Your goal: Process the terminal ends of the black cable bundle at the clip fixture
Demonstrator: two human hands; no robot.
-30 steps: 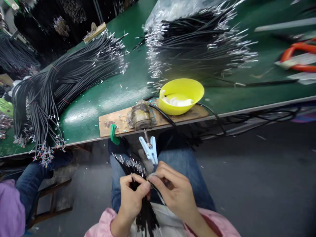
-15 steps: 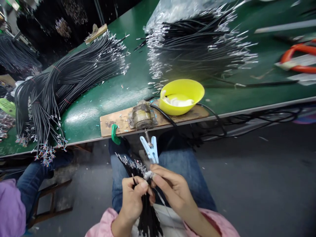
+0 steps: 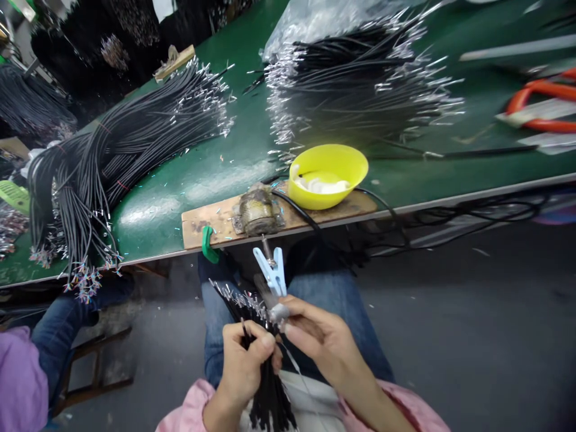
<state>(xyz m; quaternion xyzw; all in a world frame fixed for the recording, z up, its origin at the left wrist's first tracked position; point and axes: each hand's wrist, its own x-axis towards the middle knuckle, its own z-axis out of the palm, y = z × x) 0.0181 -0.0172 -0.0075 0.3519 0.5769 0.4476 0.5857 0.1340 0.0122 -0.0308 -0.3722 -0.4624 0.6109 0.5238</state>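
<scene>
A bundle of thin black cables with stripped silvery ends hangs over my lap. My left hand is closed around it near its upper end. Close by on the right, my right hand pinches a small whitish, blurred piece between thumb and fingers, just above the cable ends. A light blue clothes peg sits right above my right hand, on the shaft of a small taped motor. That motor is fixed on a wooden board at the table edge.
A yellow bowl with white bits stands on the board, beside a green clamp. Large black cable bundles cover the green table. Orange-handled scissors lie at right. Another person's purple sleeve shows at lower left.
My right hand has shifted slightly up and away from my left, with the whitish piece lifted off the cable ends. My left hand stays on the bundle.
</scene>
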